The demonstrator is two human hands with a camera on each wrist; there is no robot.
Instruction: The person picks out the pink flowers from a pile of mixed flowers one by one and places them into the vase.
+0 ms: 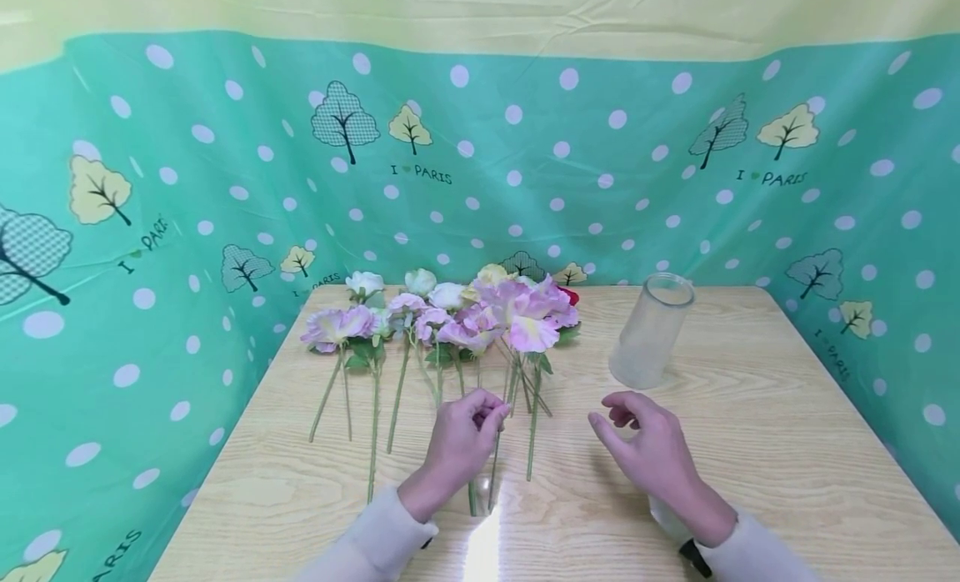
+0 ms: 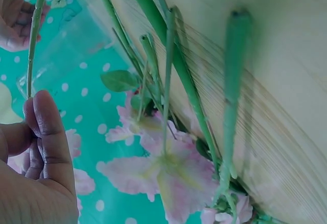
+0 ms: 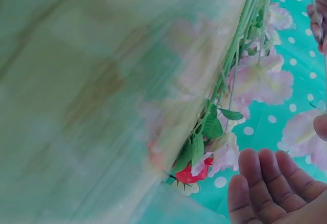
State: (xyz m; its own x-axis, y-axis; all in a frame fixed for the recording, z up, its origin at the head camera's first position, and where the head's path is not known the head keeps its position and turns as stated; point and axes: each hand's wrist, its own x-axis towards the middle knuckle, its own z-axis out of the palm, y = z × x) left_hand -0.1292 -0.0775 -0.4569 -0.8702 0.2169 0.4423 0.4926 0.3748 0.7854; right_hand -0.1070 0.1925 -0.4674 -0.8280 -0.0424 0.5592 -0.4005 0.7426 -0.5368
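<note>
My left hand (image 1: 461,440) pinches the green stem (image 2: 34,45) of an artificial flower between thumb and fingers, above the front of the table. The stem leads up toward a large pink-purple bloom (image 1: 528,311), which overlaps other flowers in the head view. To the right, my right hand (image 1: 652,449) holds nothing, its fingers relaxed and gently bent. Just beyond that hand stands a translucent vase (image 1: 648,340). More flowers lie left of the vase: a purple one (image 1: 337,328), white ones (image 1: 364,283), a yellow one (image 1: 492,273) and a red one (image 3: 191,174).
Everything lies on a light wood-grain table (image 1: 735,382). Several stems (image 1: 373,432) point toward its front edge. A green dotted cloth (image 1: 517,198) with printed trees hangs around the back and sides.
</note>
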